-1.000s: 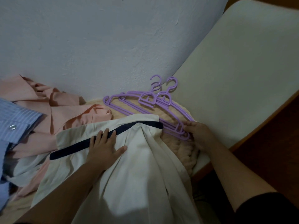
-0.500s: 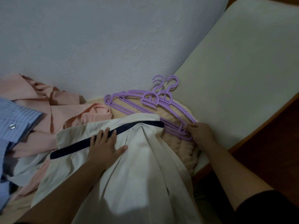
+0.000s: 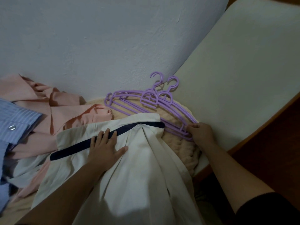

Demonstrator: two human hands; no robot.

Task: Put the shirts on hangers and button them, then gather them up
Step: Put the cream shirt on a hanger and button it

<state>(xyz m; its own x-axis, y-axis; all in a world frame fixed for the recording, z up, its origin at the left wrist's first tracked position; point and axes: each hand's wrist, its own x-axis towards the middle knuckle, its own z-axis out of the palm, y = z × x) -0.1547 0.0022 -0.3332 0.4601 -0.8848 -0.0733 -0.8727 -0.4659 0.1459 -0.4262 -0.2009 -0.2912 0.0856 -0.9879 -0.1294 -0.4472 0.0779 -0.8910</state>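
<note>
A cream shirt (image 3: 133,172) with a navy band along its collar lies spread in front of me on a beige quilted surface. My left hand (image 3: 105,148) rests flat on it, fingers straight across the navy band. A stack of purple plastic hangers (image 3: 146,103) lies just beyond the shirt, hooks pointing toward the wall. My right hand (image 3: 201,133) grips the right end of the hanger stack, fingers curled round the bars.
A peach shirt (image 3: 53,109) is heaped at the left, with a blue striped shirt (image 3: 14,122) at the far left edge. A pale wall (image 3: 113,46) stands close behind. A cream panel (image 3: 235,75) and a dark wooden edge (image 3: 267,120) lie to the right.
My right hand has closed more firmly on the right end of the hangers. My left hand stays flat on the cream shirt.
</note>
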